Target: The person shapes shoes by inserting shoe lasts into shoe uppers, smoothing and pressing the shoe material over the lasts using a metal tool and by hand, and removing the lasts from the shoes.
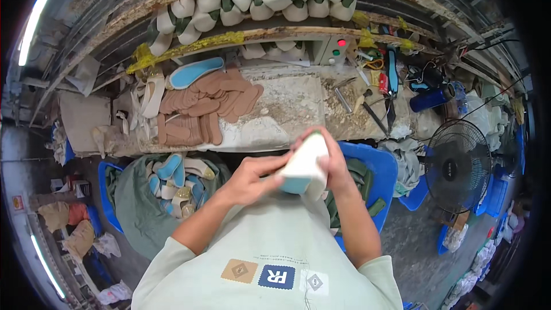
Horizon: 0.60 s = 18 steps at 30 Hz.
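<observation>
Both of my hands hold a white shoe in front of my chest, over the front edge of the workbench. Its lower end shows light blue, and a bit of green shows at its top. My left hand grips the lower left side with the fingers and thumb. Wrapped round the right side and the top is my right hand. Slight blur covers the shoe and the fingertips. Just beyond, a pile of brown shoe insoles lies on the workbench, with a blue insole at its back.
White shoes on green lasts line the shelf above. A hammer and a blue bottle lie on the right. Blue bins stand below the bench, one with shoes. A black fan stands at right.
</observation>
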Each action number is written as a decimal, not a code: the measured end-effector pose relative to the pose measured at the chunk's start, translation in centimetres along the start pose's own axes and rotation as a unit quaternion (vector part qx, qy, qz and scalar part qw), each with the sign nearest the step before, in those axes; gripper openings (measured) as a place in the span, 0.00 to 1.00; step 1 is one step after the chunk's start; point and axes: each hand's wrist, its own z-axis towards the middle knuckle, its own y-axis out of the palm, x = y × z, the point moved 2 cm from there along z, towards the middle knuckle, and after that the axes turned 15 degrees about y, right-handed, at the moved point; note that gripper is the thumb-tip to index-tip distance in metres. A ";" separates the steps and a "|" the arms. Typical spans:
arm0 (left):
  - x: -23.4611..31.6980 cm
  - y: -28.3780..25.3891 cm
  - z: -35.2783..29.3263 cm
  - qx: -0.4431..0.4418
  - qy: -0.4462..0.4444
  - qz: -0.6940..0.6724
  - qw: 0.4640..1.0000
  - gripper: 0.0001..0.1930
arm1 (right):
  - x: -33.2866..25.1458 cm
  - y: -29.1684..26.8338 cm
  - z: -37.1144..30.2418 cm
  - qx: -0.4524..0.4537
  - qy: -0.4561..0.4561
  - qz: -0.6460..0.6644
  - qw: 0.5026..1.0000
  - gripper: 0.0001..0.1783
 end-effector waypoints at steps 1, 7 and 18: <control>0.7 -0.6 -0.6 -0.052 0.080 -0.012 0.995 0.29 | 0.3 0.7 -1.1 -0.008 -0.018 -0.082 0.996 0.41; 5.4 -0.7 1.4 -0.056 0.173 0.096 0.979 0.64 | -0.8 6.3 -5.4 -0.013 -0.086 -0.321 0.943 0.41; 1.2 3.8 1.3 -0.086 0.163 -0.009 0.983 0.41 | 1.8 6.5 -5.9 0.091 -0.040 -0.236 0.967 0.19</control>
